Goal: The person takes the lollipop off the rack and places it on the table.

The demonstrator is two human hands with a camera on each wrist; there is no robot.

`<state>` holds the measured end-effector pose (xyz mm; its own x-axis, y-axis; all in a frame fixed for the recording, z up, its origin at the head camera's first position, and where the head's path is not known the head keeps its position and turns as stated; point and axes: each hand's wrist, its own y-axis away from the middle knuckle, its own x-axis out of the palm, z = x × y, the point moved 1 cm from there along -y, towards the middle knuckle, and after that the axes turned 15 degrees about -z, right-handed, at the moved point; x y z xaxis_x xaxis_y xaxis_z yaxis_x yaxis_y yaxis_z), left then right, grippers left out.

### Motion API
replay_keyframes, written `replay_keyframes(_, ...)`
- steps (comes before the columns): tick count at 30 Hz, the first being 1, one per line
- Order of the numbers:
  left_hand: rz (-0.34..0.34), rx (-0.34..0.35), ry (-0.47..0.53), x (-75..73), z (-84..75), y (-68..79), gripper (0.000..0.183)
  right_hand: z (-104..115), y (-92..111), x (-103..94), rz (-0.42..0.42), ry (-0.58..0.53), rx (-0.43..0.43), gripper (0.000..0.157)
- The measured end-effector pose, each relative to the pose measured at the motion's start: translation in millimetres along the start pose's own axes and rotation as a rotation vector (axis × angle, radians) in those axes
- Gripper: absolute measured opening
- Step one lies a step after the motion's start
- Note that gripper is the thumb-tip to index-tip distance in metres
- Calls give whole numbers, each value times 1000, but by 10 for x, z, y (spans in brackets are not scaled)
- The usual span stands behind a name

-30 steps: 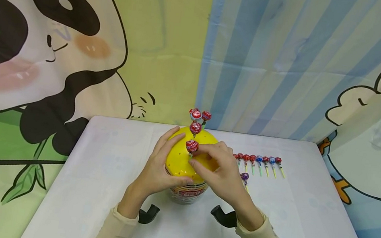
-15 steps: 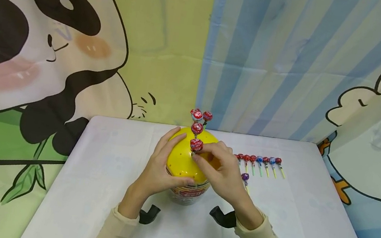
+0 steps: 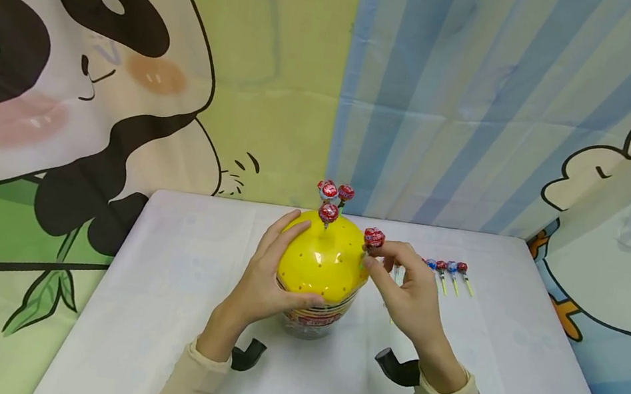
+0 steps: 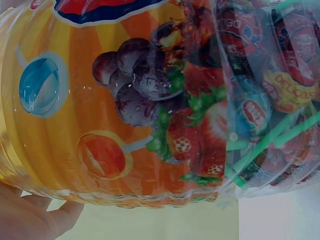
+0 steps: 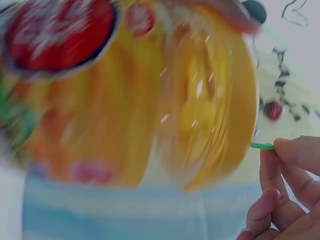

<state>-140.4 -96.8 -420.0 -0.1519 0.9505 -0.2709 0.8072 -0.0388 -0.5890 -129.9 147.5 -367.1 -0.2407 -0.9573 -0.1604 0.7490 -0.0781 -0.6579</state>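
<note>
A clear jar [image 3: 313,318] with a domed yellow lid [image 3: 311,267], dotted with small holes, stands on the table. My left hand [image 3: 256,276] grips the lid's left side, thumb across the front. Between the thumb and fingers of my right hand [image 3: 407,294] is a red-wrapped lollipop [image 3: 374,237], pinched by its green stick [image 5: 262,146] at the lid's right edge. I cannot tell whether that stick is in a hole. Several lollipops [image 3: 328,213] stand upright at the back of the lid. Through the jar's wall in the left wrist view, more wrapped lollipops [image 4: 252,112] show.
A row of lollipops [image 3: 452,267] lies on the white table [image 3: 511,359] to the right, partly hidden behind my right hand. Black curved pieces [image 3: 249,354] sit by both wrists. A printed cloth [image 3: 283,85] hangs behind the table.
My right hand has moved right, taking the red lollipop from above the lid's middle to its right edge. My left hand has stayed on the lid.
</note>
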Motion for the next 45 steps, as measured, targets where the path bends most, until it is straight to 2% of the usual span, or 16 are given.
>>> replay_keyframes(6, -2, -16, 4, -2, 7, 13, 104, -222, 93, -258, -23, 131, 54, 19)
replay_keyframes(15, 1, -27, -10, 0, 23, 15, 105, -900, 351, -692, -16, 329, 229, 10)
replay_keyframes(21, 0, -37, -6, -4, 12, 22, 105, -1266, 508, -884, 10, 453, 355, 17)
replay_keyframes(28, 1, -39, -8, -4, 25, 25, 104, -1575, 643, -1022, 136, 562, 554, 22)
replay_keyframes(35, 6, -41, -9, 5, 15, 25, 104, -1796, 770, -1093, 199, 553, 685, 19)
replay_keyframes(40, 5, -39, -8, 4, 5, 21, 105, -1908, 827, -1128, 230, 576, 732, 19)
replay_keyframes(45, 7, -36, -9, 3, -10, 13, 105, -1949, 825, -1130, 246, 610, 714, 18)
